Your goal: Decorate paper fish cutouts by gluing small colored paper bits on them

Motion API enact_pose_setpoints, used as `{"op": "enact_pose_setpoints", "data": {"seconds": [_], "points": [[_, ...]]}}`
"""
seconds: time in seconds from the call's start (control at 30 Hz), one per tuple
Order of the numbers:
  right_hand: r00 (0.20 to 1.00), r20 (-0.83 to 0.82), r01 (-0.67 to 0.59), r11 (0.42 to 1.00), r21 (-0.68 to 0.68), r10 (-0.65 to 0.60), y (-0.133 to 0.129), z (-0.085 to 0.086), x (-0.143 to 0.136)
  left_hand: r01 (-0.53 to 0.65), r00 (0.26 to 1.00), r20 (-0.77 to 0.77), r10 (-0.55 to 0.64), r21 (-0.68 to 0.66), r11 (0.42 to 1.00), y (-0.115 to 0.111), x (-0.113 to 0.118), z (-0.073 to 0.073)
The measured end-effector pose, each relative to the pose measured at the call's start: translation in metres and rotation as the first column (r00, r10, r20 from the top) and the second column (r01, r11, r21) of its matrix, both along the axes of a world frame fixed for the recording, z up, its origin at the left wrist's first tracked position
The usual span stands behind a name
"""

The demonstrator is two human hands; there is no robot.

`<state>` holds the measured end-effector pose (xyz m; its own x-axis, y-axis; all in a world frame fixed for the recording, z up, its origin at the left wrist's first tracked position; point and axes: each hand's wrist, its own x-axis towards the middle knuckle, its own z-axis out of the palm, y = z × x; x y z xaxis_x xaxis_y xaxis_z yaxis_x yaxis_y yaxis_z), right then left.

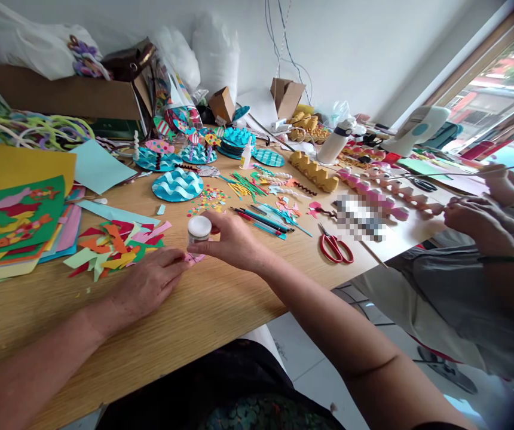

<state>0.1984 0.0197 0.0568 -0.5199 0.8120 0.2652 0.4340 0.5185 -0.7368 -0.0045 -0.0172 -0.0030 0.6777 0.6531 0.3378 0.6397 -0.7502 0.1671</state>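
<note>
My right hand (pixel 234 240) is closed around a small jar (pixel 199 228) with a white lid, held upright just above the wooden table. Beside it, my left hand (pixel 149 282) rests low on the tabletop, its fingers together at the edge of a small pink paper piece (pixel 197 258). Part of that piece is hidden by my hands and the jar. Left of the jar lies a heap of coloured paper scraps (pixel 118 248). Small round paper dots (pixel 210 200) are scattered behind it. Several pens and brushes (pixel 263 220) lie to the right.
Red-handled scissors (pixel 335 248) lie near the front edge. Blue wavy paper discs (pixel 177 186) and a glue bottle (pixel 245 154) stand farther back. Stacked coloured sheets (pixel 15 221) cover the left. At the right, another person's hands (pixel 472 209) are near pink egg-carton strips (pixel 373 194).
</note>
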Motion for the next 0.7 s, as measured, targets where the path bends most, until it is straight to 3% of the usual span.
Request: {"op": "enact_pose_setpoints", "data": {"seconds": [0.7], "points": [[0.998,0.038,0.051,0.999,-0.008,-0.050,-0.0008,-0.0002,0.0027,-0.001,1.000,0.002,0.001,-0.025,1.000,0.0005,0.0006,0.0014]]}}
